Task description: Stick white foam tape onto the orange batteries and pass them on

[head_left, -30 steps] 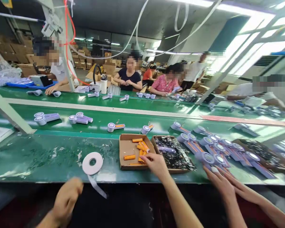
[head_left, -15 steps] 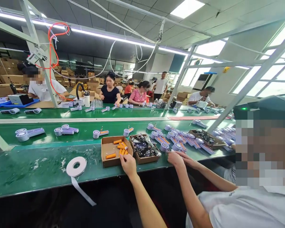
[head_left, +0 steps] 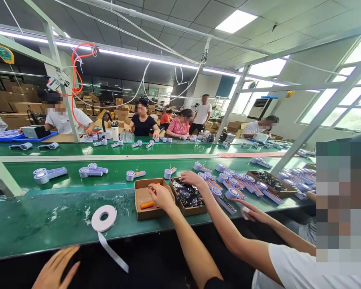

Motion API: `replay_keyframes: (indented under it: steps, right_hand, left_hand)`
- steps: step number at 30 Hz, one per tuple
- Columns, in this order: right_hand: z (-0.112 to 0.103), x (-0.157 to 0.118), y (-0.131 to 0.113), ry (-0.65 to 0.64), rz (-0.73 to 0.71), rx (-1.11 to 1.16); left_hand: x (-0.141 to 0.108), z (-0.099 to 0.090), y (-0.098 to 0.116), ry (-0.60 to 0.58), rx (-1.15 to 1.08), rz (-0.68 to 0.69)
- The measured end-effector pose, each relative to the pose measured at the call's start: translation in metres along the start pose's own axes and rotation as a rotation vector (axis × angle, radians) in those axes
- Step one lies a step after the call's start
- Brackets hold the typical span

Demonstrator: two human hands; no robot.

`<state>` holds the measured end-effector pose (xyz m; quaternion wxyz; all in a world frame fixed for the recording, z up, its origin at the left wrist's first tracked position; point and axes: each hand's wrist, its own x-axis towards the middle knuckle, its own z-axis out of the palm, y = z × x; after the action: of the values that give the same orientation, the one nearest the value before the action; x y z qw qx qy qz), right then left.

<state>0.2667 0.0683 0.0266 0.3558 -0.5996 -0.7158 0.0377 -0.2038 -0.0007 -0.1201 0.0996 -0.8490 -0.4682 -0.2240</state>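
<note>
My left hand (head_left: 55, 269) is at the lower left, below the bench edge, with its fingers spread and nothing in them. My right hand (head_left: 164, 197) reaches into a cardboard box (head_left: 144, 216) of orange cylindrical battery cells. Its fingers are bent and pinched on an orange battery cell, which they partly cover. Another orange battery cell (head_left: 147, 205) lies in the box below the fingers. Left of the box, a roll of white tape (head_left: 94, 218) lies on the bench, its loose strip (head_left: 112, 252) hanging over the edge.
A co-worker at my right has one hand (head_left: 192, 179) over a box of black parts (head_left: 186, 196) and the other hand (head_left: 254, 211) near the bench edge. Purple-white handheld fan bodies (head_left: 221, 176) cover the bench at right. Several more, like this fan body (head_left: 134, 174), stand farther back.
My left hand has come into view at lower left. My right hand has moved further into the battery box. The co-worker's one hand has moved to the black parts box.
</note>
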Motion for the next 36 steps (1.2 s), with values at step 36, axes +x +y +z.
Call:
replay_keyframes:
  steps: [36]
  right_hand:
    - [0.019, 0.038, 0.008, -0.714, -0.263, -0.186]
  left_hand:
    - [0.203, -0.058, 0.043, 0.063, -0.208, 0.342]
